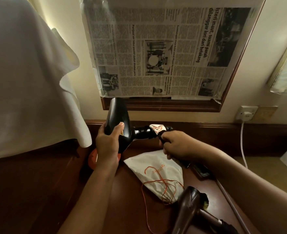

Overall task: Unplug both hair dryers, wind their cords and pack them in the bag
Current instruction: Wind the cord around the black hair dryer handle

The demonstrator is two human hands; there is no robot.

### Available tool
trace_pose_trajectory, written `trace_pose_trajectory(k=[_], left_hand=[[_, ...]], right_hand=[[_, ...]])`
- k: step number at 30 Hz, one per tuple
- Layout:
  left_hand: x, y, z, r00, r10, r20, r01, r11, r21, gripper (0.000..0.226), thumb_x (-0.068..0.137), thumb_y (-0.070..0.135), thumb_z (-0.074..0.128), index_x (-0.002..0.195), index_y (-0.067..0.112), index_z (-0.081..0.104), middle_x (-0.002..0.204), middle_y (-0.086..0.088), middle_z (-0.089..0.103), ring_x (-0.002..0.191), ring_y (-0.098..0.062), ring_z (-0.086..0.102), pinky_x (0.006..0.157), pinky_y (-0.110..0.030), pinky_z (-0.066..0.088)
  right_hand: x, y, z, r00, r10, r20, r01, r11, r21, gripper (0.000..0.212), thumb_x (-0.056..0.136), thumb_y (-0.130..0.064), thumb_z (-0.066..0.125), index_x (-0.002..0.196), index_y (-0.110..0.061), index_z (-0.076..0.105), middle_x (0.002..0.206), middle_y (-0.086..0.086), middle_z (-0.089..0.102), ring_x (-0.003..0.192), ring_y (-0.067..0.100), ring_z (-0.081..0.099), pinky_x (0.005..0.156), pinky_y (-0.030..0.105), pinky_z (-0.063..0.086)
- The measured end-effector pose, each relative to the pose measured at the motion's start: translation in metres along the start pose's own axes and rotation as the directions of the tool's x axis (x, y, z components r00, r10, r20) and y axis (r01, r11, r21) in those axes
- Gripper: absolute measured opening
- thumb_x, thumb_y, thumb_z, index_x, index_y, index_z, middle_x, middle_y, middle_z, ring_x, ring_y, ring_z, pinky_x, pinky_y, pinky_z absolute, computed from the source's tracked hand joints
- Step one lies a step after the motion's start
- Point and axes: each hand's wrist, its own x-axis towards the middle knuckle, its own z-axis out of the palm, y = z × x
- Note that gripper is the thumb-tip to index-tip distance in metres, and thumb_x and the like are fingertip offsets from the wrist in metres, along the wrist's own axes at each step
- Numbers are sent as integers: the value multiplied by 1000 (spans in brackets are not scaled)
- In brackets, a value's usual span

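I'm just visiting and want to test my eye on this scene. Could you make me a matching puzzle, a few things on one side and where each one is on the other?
Things:
1. black dryer
2. brown dryer
3. white bag
4. white plug

Places:
A. in the wall socket
B. lying flat on the desk, orange drawstring loose
C. held up in the left hand, cord pinched by the right hand
D. lying on the desk nearest the camera

Pairs: 1-C, 2-D, 3-B, 4-A
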Motion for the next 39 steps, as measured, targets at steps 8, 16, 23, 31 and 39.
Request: trace_pose_trajectory(k=[8, 16, 23, 31, 39], left_hand=[[-6, 9, 1, 970, -238, 53, 244, 935, -259, 54, 79, 29, 73, 128, 14, 56, 116, -13, 63, 103, -30, 63, 88, -47, 54], [-12, 17, -13, 883, -365, 295, 454, 823, -341, 54, 80, 36, 67, 128, 14, 56, 104, -14, 64, 93, -30, 63, 60, -35, 55], [-11, 19, -29, 798, -406, 446, 572, 745, -344, 40, 80, 36, 65, 112, 12, 61, 88, -15, 72, 78, -31, 69, 76, -44, 55], [-12, 26, -39, 710, -376, 595, 603, 760, -240, 46, 78, 33, 63, 117, 8, 61, 101, -18, 68, 80, -30, 67, 71, -41, 58], [-13, 20, -33, 601, -356, 715, 532, 846, -26, 56, 54, 24, 88, 103, 5, 71, 94, -19, 67, 75, -26, 69, 58, -30, 58]], right_hand=[[4, 21, 51, 998, -28, -50, 47, 900, 433, 16, 99, -21, 47, 98, -9, 58, 93, 10, 74, 85, 20, 69, 75, 31, 54], [5, 39, 73, 992, -95, -87, 128, 667, 734, 50, 91, -46, 42, 95, -1, 65, 81, 16, 52, 64, 10, 57, 58, 22, 50], [11, 45, 52, 969, -201, 140, 29, 660, 751, 41, 87, -51, 55, 91, -9, 56, 86, 13, 57, 69, 23, 57, 53, 30, 46], [7, 43, -6, 935, -124, 333, -85, 832, 549, 7, 86, -17, 64, 92, -13, 63, 81, 0, 63, 76, 13, 58, 66, 21, 47], [12, 24, -38, 930, -110, 352, 33, 975, 219, 8, 87, -2, 60, 85, -6, 67, 74, 2, 67, 67, 11, 62, 61, 21, 49]])
